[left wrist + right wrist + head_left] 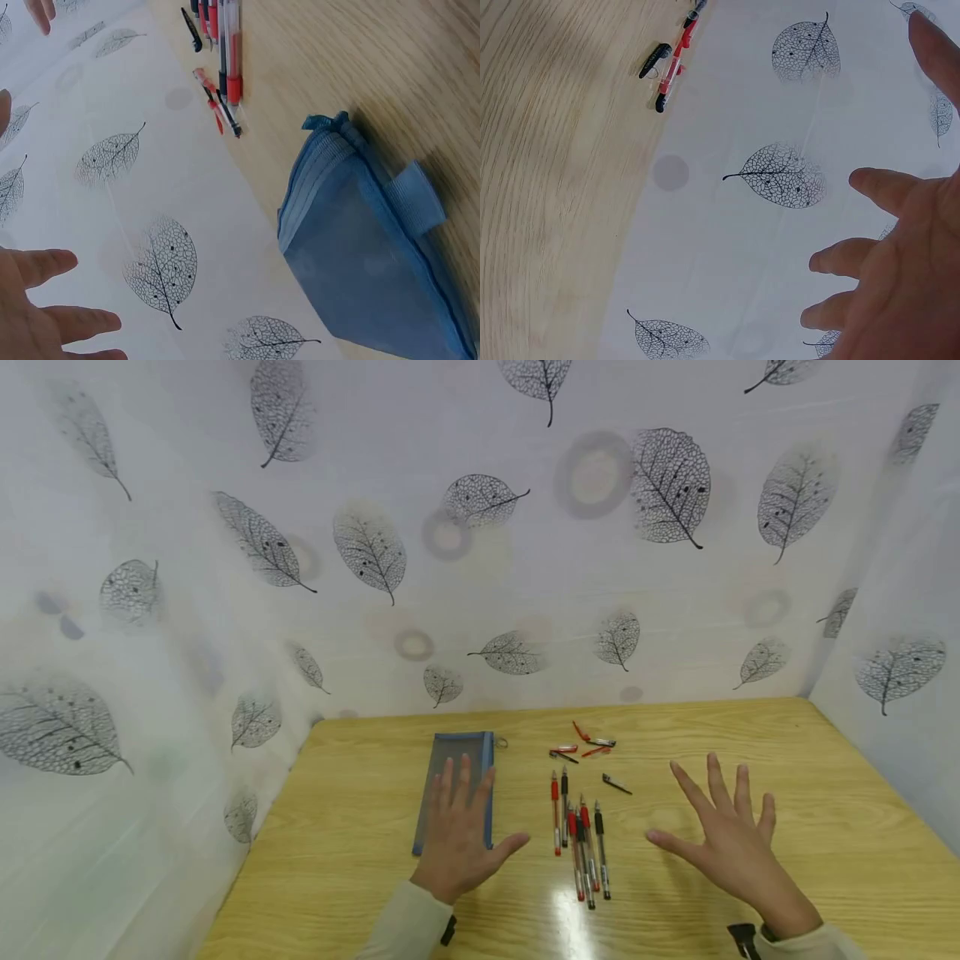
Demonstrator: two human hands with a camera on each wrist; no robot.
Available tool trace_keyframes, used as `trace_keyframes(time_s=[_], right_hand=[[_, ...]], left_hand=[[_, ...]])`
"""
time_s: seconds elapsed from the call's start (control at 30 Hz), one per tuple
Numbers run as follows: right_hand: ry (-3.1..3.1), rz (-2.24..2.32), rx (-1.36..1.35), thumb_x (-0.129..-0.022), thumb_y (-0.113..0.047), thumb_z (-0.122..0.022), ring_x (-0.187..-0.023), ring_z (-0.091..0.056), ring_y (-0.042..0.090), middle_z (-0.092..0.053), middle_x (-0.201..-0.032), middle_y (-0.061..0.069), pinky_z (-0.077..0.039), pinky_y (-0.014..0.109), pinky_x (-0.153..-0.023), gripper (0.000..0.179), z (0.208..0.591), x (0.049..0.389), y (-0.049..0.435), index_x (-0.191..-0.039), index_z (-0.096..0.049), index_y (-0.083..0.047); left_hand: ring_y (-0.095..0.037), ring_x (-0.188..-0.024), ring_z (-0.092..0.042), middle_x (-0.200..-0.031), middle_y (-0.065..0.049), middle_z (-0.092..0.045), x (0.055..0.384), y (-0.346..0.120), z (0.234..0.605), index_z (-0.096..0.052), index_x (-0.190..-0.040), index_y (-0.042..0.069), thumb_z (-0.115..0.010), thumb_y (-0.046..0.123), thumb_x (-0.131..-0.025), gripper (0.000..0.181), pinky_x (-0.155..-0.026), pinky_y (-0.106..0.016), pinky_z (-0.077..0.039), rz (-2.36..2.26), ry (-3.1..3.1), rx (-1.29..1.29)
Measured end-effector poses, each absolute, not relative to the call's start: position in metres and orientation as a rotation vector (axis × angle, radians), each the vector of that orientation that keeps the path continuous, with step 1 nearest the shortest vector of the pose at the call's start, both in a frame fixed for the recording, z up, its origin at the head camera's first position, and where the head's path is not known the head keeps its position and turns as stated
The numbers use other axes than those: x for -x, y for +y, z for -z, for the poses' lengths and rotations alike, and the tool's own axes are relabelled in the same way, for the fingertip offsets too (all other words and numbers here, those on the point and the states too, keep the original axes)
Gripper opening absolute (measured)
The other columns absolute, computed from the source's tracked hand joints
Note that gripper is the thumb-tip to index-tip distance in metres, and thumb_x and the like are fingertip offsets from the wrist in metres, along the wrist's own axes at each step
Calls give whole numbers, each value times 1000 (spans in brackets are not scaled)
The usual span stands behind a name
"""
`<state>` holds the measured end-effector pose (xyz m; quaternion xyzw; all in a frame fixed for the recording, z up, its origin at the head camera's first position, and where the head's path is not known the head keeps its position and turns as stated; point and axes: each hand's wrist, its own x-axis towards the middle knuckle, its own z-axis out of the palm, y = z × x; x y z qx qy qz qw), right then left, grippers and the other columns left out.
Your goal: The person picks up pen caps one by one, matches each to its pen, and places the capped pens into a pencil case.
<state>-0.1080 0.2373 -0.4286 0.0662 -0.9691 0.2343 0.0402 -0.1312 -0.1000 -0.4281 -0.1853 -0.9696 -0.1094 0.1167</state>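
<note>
Fingers spread and straight, my left hand (pixel 459 843) is held in front of a blue zip pouch with see-through mesh (pixel 459 745), hiding part of it in the head view. The left wrist view shows this pouch (pixel 352 255) apart from the fingers. My right hand (pixel 731 847) is also spread, holding nothing, to the right of several gel pens. Among these uncapped pens are a red pen (pixel 556 814) and a black pen (pixel 601 847), lying roughly side by side with tips pointing away from me. A loose black pen cap (pixel 617 784) lies between the pens and my right hand.
Further back on the wood-grain table (pixel 360 793), several red and black pen caps (pixel 597 750) lie in a loose cluster. A white leaf-printed sheet (pixel 420 610) hangs behind the table and along both sides. A small ring (pixel 501 743) sits at the pouch's upper right corner.
</note>
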Motion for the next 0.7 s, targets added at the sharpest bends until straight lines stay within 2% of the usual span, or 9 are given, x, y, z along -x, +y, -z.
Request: trace_keyframes(time_s=[0.3, 0.5, 0.7], right_hand=[[-2957, -758, -190, -84, -59, -64, -135, 31, 45, 16, -156, 23, 20, 73, -96, 98, 431, 114, 236, -156, -13, -19], [-2927, -780, -193, -84, -57, -65, -137, 28, 46, 14, -157, 22, 16, 74, -97, 96, 436, 120, 238, -156, -14, -18], [-2864, -820, -224, -84, -53, -67, -138, 21, 50, 7, -158, 25, 12, 75, -97, 94, 441, 127, 241, -155, -18, -15]], left_hand=[[-44, -141, -19, -154, -25, -24, 132, -93, 431, -33, -150, 8, -59, 62, -85, 88, -110, -59, -24, 517, -2822, 543], [-43, -137, -29, -149, -24, -33, 134, -87, 434, -36, -147, 6, -61, 58, -87, 83, -107, -58, -30, 609, -2802, 561], [-39, -127, -42, -139, -20, -45, 136, -82, 437, -38, -145, 6, -63, 52, -88, 78, -99, -55, -41, 688, -2783, 583]])
